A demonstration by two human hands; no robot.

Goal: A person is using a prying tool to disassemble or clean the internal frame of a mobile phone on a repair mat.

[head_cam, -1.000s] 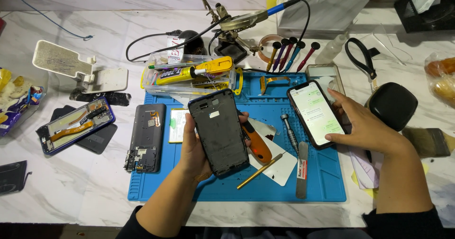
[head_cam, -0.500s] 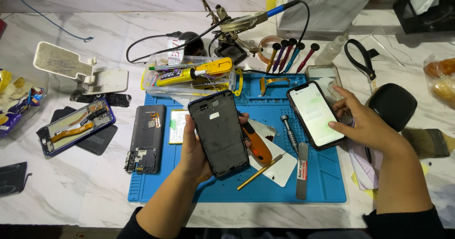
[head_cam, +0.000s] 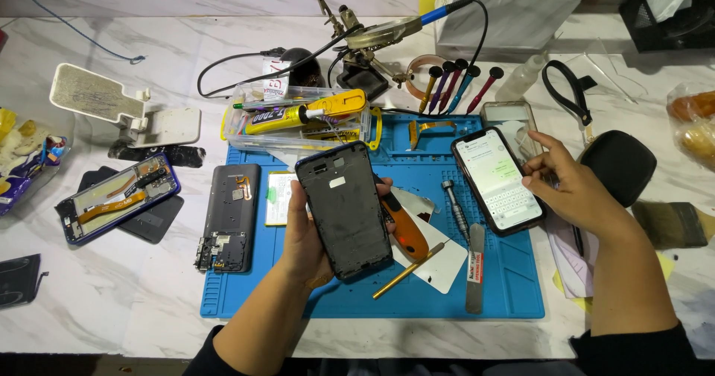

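Gripping flat black phone frame (head_cam: 344, 210) — left hand (head_cam: 304, 236)

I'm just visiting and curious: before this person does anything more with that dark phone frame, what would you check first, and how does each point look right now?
1. Phone frame firmly held: ok, the left hand wraps its edges in a full grip.
2. Right hand free: not ok, it holds the lit phone at its edge.
3. Tools within reach: ok, the orange-handled tool, brass stick and metal spatula lie on the blue mat.
4. Glue tube capped: cannot tell.
5. Other opened phones out of the way: ok, the opened grey phone and the blue-rimmed phone lie left of the frame.
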